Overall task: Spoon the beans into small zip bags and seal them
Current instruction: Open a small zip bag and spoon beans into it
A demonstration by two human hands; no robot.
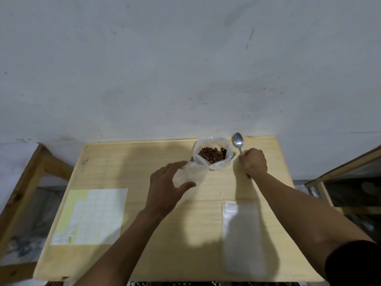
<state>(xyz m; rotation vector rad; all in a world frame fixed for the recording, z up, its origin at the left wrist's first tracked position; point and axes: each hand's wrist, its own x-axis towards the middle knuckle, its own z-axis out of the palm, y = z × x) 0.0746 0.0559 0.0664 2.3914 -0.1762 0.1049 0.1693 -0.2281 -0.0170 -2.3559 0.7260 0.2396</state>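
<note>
A clear plastic bag of brown beans (212,154) stands open at the far edge of the wooden table (144,254). My right hand (254,163) grips the handle of a metal spoon (238,140), its bowl raised and empty to the right of the bean bag. My left hand (167,187) holds a small clear zip bag (192,172) between thumb and fingers, just left of and in front of the bean bag. A stack of empty zip bags (241,234) lies flat on the table near my right forearm.
A yellow and white paper sheet (90,215) lies on the table's left side. Wooden frames stand on both sides of the table, left (26,178) and right (348,168). A grey wall rises right behind the table's far edge.
</note>
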